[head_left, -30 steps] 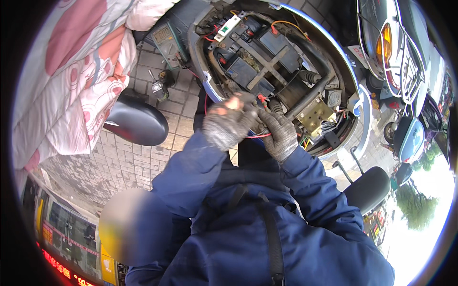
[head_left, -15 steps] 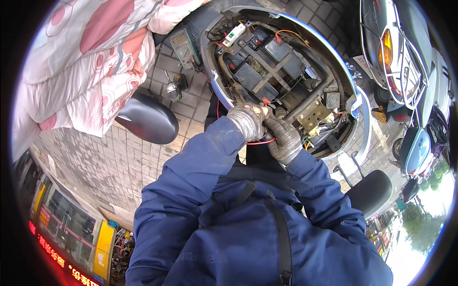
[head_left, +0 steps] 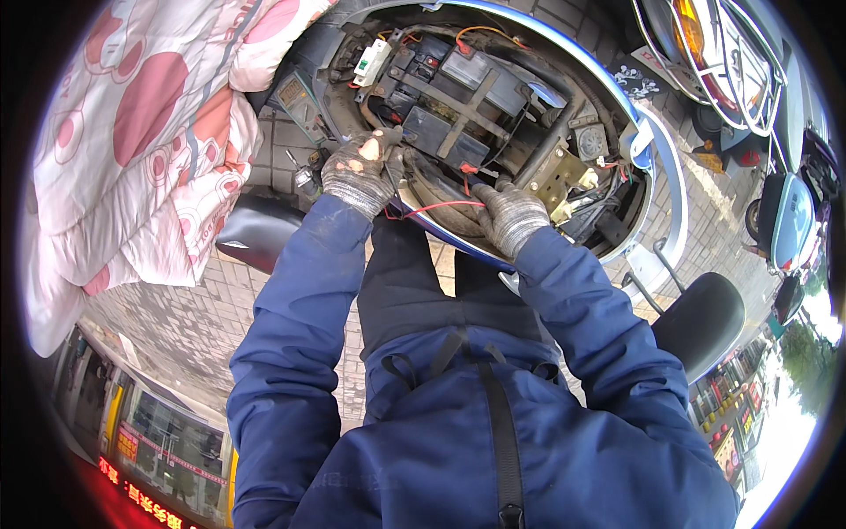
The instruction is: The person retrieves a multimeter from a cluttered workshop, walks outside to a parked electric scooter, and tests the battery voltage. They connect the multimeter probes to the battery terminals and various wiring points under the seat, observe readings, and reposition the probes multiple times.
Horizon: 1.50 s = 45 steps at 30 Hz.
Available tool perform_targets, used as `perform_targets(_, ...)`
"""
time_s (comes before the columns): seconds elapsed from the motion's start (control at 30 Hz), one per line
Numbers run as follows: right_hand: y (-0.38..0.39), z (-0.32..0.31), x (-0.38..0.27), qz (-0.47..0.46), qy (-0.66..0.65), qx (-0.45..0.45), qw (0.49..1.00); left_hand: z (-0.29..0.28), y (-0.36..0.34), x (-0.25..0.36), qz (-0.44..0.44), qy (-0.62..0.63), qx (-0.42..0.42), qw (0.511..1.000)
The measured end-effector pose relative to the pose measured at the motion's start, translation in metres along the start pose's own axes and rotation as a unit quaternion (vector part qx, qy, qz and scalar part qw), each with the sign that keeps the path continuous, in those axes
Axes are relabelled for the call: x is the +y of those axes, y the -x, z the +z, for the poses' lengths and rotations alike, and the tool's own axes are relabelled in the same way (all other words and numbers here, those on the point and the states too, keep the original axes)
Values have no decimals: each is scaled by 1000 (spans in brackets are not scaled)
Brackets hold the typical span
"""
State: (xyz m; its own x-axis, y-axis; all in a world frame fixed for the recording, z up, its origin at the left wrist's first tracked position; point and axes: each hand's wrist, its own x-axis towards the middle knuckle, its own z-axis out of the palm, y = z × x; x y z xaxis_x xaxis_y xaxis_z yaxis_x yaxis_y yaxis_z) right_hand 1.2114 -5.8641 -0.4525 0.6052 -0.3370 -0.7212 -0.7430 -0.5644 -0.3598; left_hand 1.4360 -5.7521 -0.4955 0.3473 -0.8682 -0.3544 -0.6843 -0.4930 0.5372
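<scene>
My left hand (head_left: pixel 359 176), in a worn grey glove with bare fingertips showing, is at the near left rim of an opened scooter body (head_left: pixel 454 238). Its fingers are closed together; what they pinch is hidden. My right hand (head_left: pixel 513 214), also gloved, is closed around a red wire (head_left: pixel 439 206) at the near side of the compartment. The wire runs slack leftward toward my left hand. Just beyond my hands lie dark batteries (head_left: pixel 482 75) under crossed metal straps (head_left: pixel 456 130). A red terminal cap (head_left: pixel 469 168) shows close to my right hand's fingertips.
A multimeter (head_left: pixel 300 106) leans at the compartment's left, near a white breaker (head_left: pixel 372 62). A patterned quilt (head_left: pixel 145 123) hangs at far left. Below it lies a black scooter seat (head_left: pixel 251 234). Another seat (head_left: pixel 701 322) stands right. Parked scooters (head_left: pixel 736 88) line the right side.
My hands were close together at the near rim and have moved apart, left hand leftward, right hand slightly up. The red wire now stretches between them. The view has shifted.
</scene>
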Motion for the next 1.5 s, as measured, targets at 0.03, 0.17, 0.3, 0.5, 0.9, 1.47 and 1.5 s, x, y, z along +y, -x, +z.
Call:
perform_targets(0.03,-2,0,1,7,14,-22,1000,2,-3,-1,-3,2,-5,1000)
perform_targets(0.17,-3,1,2,-13,36,-35,999,10,-9,-6,40,-61,-16,997)
perform_targets(0.3,0,7,2,11,31,0,999,18,-3,-11,75,-91,-31,993)
perform_targets(0.5,-11,16,6,12,49,-32,998,25,-6,-11,58,-117,-48,990)
perform_targets(0.9,-23,29,11,18,68,-64,995,28,-8,-9,26,-104,-52,993)
perform_targets(1.47,-34,33,16,18,74,-116,990,20,-40,0,-102,-145,-234,956)
perform_targets(1.5,-33,33,16,20,72,-107,991,21,-40,0,-105,-145,-232,956)
